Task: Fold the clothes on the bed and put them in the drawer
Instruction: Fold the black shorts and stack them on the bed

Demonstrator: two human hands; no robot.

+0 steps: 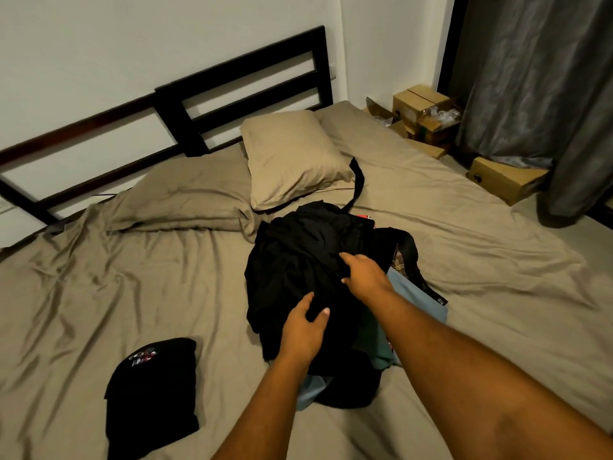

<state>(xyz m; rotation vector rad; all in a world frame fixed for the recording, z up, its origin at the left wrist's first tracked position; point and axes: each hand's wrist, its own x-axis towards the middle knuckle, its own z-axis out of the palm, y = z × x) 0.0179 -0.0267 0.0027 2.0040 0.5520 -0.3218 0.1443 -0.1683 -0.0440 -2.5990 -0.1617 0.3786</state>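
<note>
A pile [345, 386] of clothes lies on the bed [132, 277], with a black garment [285, 260] on top. The left hand [303, 330] pinches a fold of that garment at the pile's near edge, between thumb and fingers. The right hand [363, 277] grips the same garment nearer the pile's right side, fingers curled into the cloth. A folded shirt [152, 393] (black, with a small print) lies well left of the pile, and a pillow [292, 157] sits just behind it.

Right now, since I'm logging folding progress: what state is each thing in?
left hand, pinches the black garment.
right hand, grips the black garment.
black garment, crumpled, atop the pile.
pile, unfolded, heaped on the bed.
black shirt, folded, lying apart from pile.
curtain, drawn.
</note>
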